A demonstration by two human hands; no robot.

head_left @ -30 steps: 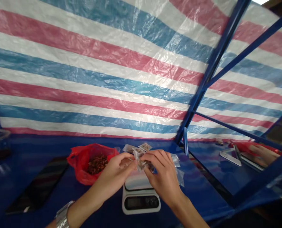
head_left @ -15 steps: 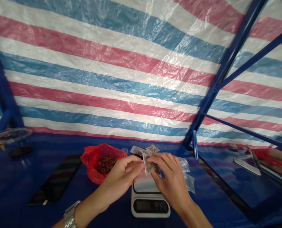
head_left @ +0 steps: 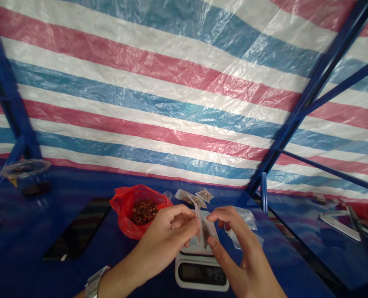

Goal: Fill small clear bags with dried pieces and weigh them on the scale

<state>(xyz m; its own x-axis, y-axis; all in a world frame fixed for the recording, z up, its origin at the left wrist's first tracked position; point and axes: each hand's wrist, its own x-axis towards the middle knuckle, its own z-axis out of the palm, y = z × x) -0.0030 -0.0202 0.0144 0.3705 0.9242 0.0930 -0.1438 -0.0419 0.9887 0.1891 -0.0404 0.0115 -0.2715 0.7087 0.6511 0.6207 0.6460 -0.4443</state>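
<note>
Between my hands, a small clear zip bag [head_left: 204,231] with brownish bits inside stands edge-on over the kitchen scale [head_left: 201,271]. My left hand [head_left: 174,229] pinches the bag's edge between thumb and fingers. Spread apart on the other side, the thumb and fingers of my right hand [head_left: 236,240] are curved around the bag, the thumb tip close to it; whether it touches I cannot tell. A red plastic bag [head_left: 124,221] full of reddish-brown dried pieces [head_left: 144,212] sits left of the scale. Behind the scale lie filled small bags [head_left: 184,196].
Empty-looking clear bags [head_left: 246,219] lie right of the scale. A dark phone-like slab [head_left: 78,229] and a clear plastic tub [head_left: 31,178] are on the left. Blue metal posts [head_left: 280,145] stand before a striped tarp [head_left: 159,103]. Another white scale [head_left: 340,225] is far right.
My right hand has opened off the small bag and drawn back to the right. The bag has turned edge-on, still pinched in my left hand. The view has shifted slightly.
</note>
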